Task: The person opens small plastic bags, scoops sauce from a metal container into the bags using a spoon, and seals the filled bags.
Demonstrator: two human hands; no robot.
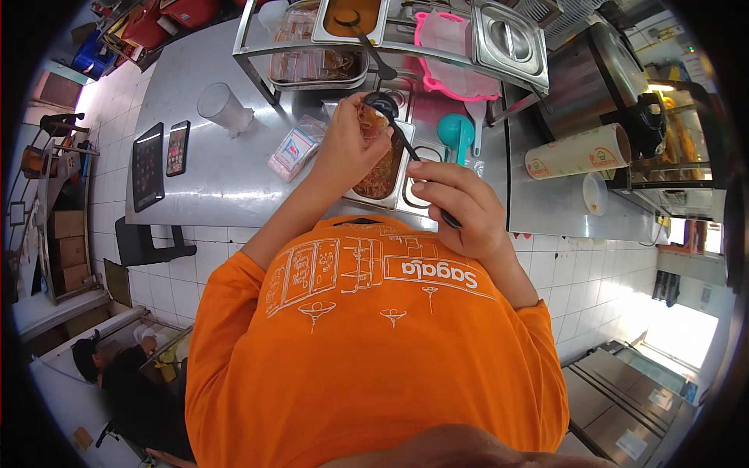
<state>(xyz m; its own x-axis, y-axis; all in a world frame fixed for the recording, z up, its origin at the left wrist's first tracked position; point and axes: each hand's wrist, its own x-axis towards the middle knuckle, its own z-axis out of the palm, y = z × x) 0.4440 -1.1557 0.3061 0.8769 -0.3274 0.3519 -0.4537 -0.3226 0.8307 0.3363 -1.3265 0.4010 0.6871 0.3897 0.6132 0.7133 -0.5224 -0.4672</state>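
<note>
My left hand [355,144] is closed around a small clear plastic bag [373,123] with orange-brown food in it, above a steel pan [356,198]. That pan holds reddish-brown shredded food [379,176]. In my right hand [462,204] is the handle of a black ladle [381,104]; its bowl is at the mouth of the bag, and I cannot tell whether anything is in it. Left of my left hand lies a packet of plastic bags [295,151]. A teal scoop [452,132] rests beyond my right hand.
A steel rack [261,51] over the counter bears a sauce pan [349,31] with another ladle, a pink-rimmed tray [460,95] and a lidded pan [511,47]. A tablet [148,167], phone [178,148] and clear cups [224,107] stand left; paper cups [577,152] lie right. A person [136,394] is lower left.
</note>
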